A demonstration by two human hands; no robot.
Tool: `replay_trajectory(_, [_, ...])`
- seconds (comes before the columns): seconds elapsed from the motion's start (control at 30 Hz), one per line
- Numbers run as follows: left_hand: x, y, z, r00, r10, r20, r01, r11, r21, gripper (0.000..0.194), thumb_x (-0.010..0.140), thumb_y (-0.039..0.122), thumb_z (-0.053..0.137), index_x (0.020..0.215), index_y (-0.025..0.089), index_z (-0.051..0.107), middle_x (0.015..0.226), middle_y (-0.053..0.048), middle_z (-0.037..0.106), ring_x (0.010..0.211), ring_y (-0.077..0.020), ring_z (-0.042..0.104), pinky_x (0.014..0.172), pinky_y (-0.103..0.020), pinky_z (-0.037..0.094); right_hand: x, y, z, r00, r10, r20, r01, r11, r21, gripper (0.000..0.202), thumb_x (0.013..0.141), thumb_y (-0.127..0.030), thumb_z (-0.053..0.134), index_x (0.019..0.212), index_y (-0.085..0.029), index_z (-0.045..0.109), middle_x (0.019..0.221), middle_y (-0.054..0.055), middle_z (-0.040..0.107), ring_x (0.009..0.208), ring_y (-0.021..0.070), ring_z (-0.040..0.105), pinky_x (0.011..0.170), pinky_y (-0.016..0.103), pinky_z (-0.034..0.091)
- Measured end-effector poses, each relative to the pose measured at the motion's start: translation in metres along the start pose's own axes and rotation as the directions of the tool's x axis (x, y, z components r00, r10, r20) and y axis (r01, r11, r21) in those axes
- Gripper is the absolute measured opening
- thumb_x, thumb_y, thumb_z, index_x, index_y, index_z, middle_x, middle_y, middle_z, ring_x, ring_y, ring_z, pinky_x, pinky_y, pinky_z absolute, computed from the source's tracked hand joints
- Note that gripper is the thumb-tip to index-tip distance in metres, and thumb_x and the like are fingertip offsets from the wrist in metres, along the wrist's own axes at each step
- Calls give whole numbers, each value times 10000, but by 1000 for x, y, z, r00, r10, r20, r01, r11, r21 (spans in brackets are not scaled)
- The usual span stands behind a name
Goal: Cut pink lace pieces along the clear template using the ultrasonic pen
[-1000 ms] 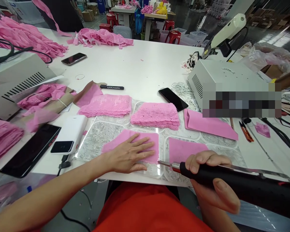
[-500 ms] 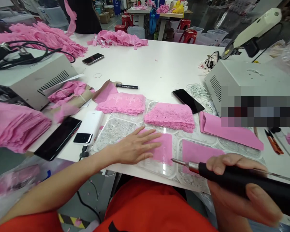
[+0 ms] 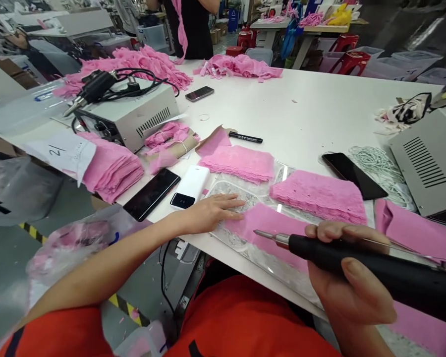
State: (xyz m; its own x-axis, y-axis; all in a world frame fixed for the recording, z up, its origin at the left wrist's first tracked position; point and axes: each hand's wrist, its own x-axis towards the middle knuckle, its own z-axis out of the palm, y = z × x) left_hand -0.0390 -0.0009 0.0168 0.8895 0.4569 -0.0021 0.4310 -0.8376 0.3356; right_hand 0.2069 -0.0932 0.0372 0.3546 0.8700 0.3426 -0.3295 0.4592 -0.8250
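Observation:
My right hand is wrapped round a thick black handheld tool with a pointed metal tip. That tip points left, over a flat pink fabric piece on the clear patterned mat. My left hand rests with spread fingers at the left end of this piece and holds nothing. Behind it sit two stacks of pink lace-edged fabric, a left stack and a right stack.
A white power bank and a black phone lie left of the mat. Grey boxes stand left and right. Another phone lies behind the right stack. A person in black stands across the table.
The view has swung left, showing more of the left table side. My left hand has shifted to the fabric's left end, and the pink fabric beneath the tool now shows as one long piece.

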Motion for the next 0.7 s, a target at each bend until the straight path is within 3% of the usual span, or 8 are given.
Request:
replay_trajectory(0.13, [-1, -1, 2, 999, -15, 35, 15, 1000, 17, 704, 701, -134, 410, 1303, 196, 567, 1494, -85, 407, 1420, -281, 301, 1128, -460, 338, -4, 11, 18, 996, -18, 82, 18, 1000, -5, 249, 711, -248, 669, 958, -225, 648, 819, -4, 598, 767, 151, 544, 791, 343, 491])
replay_trajectory(0.33, [-10, -1, 6, 999, -10, -53, 8, 1000, -30, 724, 688, -137, 418, 1308, 208, 559, 1485, -67, 425, 1429, -232, 289, 1134, -395, 342, -6, 22, 36, 989, -55, 134, 58, 998, -21, 236, 720, -252, 666, 955, -234, 646, 810, -4, 591, 765, 155, 545, 782, 351, 499])
replay_trajectory(0.53, [-11, 3, 9, 1000, -25, 7, 24, 999, 32, 640, 760, -77, 446, 1332, 195, 531, 1487, -74, 420, 1421, -276, 300, 1139, -448, 324, -6, 27, 43, 986, -32, 163, 41, 998, -54, 219, 732, -252, 651, 950, -254, 632, 813, 0, 565, 777, 167, 544, 798, 373, 496])
replay_trajectory(0.7, [-14, 5, 10, 999, -20, -32, 21, 999, 30, 631, 759, -78, 459, 1329, 185, 526, 1487, -86, 420, 1424, -261, 299, 1139, -418, 334, -5, 30, 42, 974, -25, 223, 52, 992, -118, 213, 757, -248, 633, 968, -255, 604, 833, 13, 581, 786, 185, 573, 751, 392, 502])
